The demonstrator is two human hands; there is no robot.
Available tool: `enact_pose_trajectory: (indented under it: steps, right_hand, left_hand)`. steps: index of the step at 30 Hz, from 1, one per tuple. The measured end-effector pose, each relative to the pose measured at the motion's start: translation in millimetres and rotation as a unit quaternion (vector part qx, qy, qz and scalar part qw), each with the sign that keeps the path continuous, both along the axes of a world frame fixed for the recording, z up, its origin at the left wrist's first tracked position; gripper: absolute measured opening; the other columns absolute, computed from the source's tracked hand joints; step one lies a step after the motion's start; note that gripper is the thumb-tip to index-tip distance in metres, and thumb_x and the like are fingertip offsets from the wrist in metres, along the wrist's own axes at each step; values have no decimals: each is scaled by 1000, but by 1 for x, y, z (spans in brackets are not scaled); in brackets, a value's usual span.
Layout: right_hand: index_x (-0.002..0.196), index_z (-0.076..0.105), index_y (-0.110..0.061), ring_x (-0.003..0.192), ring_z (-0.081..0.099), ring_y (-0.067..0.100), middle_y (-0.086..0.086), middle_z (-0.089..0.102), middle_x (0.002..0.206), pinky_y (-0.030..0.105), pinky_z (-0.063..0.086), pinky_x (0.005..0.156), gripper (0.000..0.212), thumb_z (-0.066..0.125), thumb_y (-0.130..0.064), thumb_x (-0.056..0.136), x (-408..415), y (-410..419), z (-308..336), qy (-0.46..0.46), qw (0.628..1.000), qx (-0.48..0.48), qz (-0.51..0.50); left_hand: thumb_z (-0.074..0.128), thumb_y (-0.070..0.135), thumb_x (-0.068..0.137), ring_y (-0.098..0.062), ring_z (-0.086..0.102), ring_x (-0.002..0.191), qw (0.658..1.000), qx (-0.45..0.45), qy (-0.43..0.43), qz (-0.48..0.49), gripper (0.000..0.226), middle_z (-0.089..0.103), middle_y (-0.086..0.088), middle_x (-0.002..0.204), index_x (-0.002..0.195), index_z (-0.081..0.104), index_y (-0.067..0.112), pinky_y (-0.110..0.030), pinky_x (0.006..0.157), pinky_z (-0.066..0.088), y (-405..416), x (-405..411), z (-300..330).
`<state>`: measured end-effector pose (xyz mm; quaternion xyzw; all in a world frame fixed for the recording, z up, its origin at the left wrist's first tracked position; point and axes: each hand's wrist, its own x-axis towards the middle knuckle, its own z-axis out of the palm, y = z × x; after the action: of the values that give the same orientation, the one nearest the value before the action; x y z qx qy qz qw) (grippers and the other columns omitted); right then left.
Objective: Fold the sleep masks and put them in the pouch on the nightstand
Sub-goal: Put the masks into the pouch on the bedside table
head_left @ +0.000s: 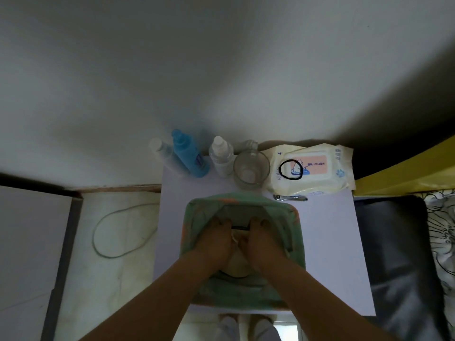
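Note:
A green pouch [197, 217] with orange patches lies open on the white nightstand [330, 242]. Both hands are down inside its mouth. My left hand [216, 242] and my right hand [261, 242] press side by side on a pale beige sleep mask [235, 265] with a dark strap [240, 227] between the fingertips. Most of the mask is hidden under the hands. The pouch's grey lining shows behind the fingers.
Along the back edge stand a white bottle [161, 151], a blue bottle [188, 153], a clear bottle [221, 153] and a glass cup [251, 168]. A wipes pack [312, 166] carries a black hair tie [290, 169]; nail clippers [290, 198] lie before it. Bedding [440, 242] is right, a cable [123, 230] on the floor left.

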<state>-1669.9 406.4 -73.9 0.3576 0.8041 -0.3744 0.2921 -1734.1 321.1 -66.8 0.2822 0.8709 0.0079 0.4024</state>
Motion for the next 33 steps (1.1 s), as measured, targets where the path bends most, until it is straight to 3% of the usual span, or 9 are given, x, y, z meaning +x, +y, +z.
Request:
enact_pose_trajectory:
  steps: [4,9,14,17,20,23,27,31,33]
  right_hand:
    - [130,37,-6,115,51,30,20,39,135,35,44,97,41,45,-23,94,2,-1,7,-20,998,36,50]
    - [121,46,-4,113,51,33,20,48,126,37,44,92,32,44,-16,91,5,0,26,6,996,75,47]
    - [132,40,-8,114,53,23,13,48,132,27,44,92,43,46,-16,90,9,-1,53,32,993,103,58]
    - [126,48,-9,111,56,22,11,53,129,25,44,85,36,47,-17,91,10,-1,73,40,993,98,58]
    - [118,54,-9,109,58,22,10,57,124,26,43,80,28,47,-19,93,13,-2,96,40,994,80,64]
    - [114,57,-9,107,58,24,10,61,119,24,36,72,26,45,-21,93,18,-3,121,34,994,87,63]
    - [96,54,-15,103,59,27,11,63,114,24,35,70,12,44,-19,91,25,-6,155,37,993,101,56]
    - [78,44,-20,102,59,28,12,63,112,26,34,69,11,44,-16,88,31,-8,182,37,989,126,62]
    - [88,54,-16,104,59,29,14,62,114,28,39,71,11,43,-15,89,35,-11,194,42,986,141,75]
  left_hand:
    - [33,17,96,-27,50,115,1000,6,-9,-3,36,48,-19,132,128,41,3,-30,94,39,-1,1,6]
    - [38,13,92,-25,53,111,999,49,7,-16,30,53,-16,126,119,50,5,-28,90,40,1,0,23]
    - [41,18,92,-24,53,110,997,81,1,-20,28,54,-15,125,114,52,5,-28,88,40,-2,-2,51]
    - [40,21,93,-22,51,113,994,101,-14,-37,30,54,-12,126,116,51,6,-23,86,36,-9,-5,70]
    - [40,23,94,-21,52,111,992,115,-20,-51,29,56,-12,123,114,53,6,-19,75,30,-15,-7,91]
    - [42,23,92,-20,56,95,991,116,-10,-62,26,62,-13,111,104,57,6,-18,62,25,-20,-11,115]
    - [42,24,92,-17,51,80,989,124,12,-85,26,65,-13,103,97,60,6,-22,65,33,-25,-14,150]
    - [42,25,92,-24,55,87,987,121,15,-104,23,62,-13,97,93,59,9,-27,69,37,-30,-13,181]
    - [43,25,92,-23,54,88,986,128,15,-109,19,61,-12,98,90,57,14,-25,68,34,-35,-10,198]
